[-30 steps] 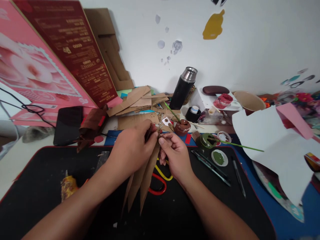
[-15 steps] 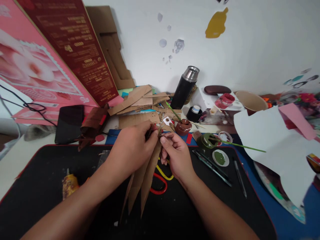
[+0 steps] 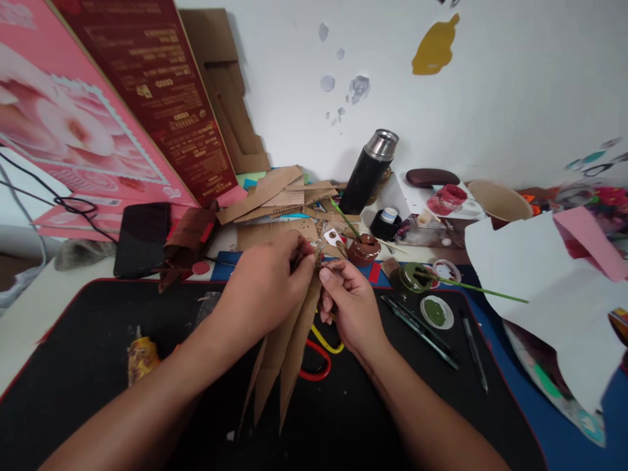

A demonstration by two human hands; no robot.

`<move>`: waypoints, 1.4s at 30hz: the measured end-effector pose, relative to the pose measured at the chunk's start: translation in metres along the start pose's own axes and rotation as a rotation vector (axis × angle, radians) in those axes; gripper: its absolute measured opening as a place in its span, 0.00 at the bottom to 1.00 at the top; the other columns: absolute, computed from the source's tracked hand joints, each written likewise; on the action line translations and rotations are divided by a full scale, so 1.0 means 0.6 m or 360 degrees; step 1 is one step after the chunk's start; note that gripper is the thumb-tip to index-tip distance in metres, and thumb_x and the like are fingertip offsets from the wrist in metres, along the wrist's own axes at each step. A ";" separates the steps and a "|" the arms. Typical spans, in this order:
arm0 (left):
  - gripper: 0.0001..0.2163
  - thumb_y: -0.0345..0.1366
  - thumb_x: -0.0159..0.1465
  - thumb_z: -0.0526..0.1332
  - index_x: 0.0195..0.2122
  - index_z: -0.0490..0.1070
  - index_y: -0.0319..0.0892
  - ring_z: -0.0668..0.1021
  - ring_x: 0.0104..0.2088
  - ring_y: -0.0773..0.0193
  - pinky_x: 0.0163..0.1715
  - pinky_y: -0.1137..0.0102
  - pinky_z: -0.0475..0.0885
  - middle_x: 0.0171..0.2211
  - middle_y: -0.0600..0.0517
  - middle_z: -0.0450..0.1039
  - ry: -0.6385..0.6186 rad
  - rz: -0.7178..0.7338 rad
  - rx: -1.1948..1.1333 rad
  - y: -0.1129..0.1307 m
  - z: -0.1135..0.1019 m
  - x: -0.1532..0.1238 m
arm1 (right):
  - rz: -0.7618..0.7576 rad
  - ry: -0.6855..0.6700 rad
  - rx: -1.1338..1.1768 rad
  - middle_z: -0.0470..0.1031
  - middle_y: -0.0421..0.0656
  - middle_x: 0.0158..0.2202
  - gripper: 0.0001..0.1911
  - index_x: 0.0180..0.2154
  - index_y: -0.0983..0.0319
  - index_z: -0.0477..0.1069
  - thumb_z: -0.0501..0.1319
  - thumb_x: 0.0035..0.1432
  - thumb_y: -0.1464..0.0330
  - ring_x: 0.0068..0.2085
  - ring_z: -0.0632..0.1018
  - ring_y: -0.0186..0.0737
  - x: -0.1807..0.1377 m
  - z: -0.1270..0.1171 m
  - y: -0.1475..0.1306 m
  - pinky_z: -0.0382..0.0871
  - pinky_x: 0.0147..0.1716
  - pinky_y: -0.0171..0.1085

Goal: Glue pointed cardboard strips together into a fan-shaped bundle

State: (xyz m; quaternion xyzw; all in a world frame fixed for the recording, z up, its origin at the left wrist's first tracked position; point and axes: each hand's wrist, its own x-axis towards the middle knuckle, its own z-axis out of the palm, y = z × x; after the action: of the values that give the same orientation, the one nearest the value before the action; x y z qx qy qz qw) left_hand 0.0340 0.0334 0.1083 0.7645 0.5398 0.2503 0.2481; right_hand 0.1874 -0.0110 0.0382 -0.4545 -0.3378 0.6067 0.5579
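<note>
cardboard strips [image 3: 292,353] point their tapered tails toward me, long axis running away to my fingertips. my left hand [image 3: 269,278], nearer, pinches their far end; my right hand [image 3: 350,301] curls at their right edge, whether gripping i cannot tell. beyond sits a brown jar [image 3: 364,252].
</note>
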 end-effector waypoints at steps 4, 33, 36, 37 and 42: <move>0.06 0.37 0.70 0.60 0.39 0.75 0.44 0.80 0.32 0.59 0.32 0.66 0.66 0.34 0.50 0.82 0.0009 0.0010 0.0045 -0.001 0.001 -0.002 | 0.0019 0.0009 0.0010 0.68 0.29 0.15 0.21 0.37 0.57 0.70 0.74 0.59 0.51 0.12 0.67 0.30 -0.001 0.002 -0.001 0.57 0.11 0.27; 0.06 0.37 0.71 0.58 0.39 0.73 0.45 0.82 0.31 0.56 0.29 0.64 0.62 0.30 0.50 0.81 -0.0076 0.0028 0.0099 -0.006 0.004 0.001 | 0.0015 -0.0011 -0.0014 0.69 0.30 0.14 0.21 0.37 0.58 0.69 0.75 0.59 0.52 0.12 0.66 0.30 0.000 0.000 0.000 0.57 0.11 0.26; 0.06 0.37 0.71 0.58 0.39 0.73 0.45 0.82 0.31 0.55 0.30 0.64 0.62 0.30 0.50 0.81 -0.0081 0.0028 0.0118 -0.006 0.005 0.001 | 0.0014 -0.0005 -0.0004 0.69 0.29 0.14 0.21 0.37 0.58 0.70 0.75 0.59 0.52 0.12 0.66 0.30 0.001 0.000 0.001 0.57 0.10 0.25; 0.05 0.37 0.71 0.58 0.39 0.73 0.45 0.82 0.31 0.54 0.30 0.64 0.62 0.30 0.50 0.81 -0.0077 0.0031 0.0123 -0.006 0.005 0.001 | 0.0013 -0.0006 0.0001 0.69 0.29 0.14 0.21 0.37 0.58 0.70 0.75 0.59 0.53 0.12 0.66 0.30 0.002 0.000 0.001 0.57 0.11 0.25; 0.04 0.36 0.71 0.59 0.40 0.73 0.44 0.81 0.31 0.54 0.30 0.63 0.60 0.30 0.50 0.80 -0.0080 0.0028 0.0136 -0.006 0.005 0.002 | 0.0003 -0.0017 -0.0006 0.69 0.30 0.14 0.22 0.37 0.58 0.69 0.75 0.58 0.52 0.12 0.66 0.29 0.002 0.000 0.001 0.58 0.11 0.25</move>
State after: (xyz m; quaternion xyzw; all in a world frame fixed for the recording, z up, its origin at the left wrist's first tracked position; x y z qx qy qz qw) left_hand 0.0339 0.0350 0.1038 0.7852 0.5368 0.2098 0.2265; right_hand 0.1871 -0.0100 0.0373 -0.4525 -0.3414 0.6091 0.5547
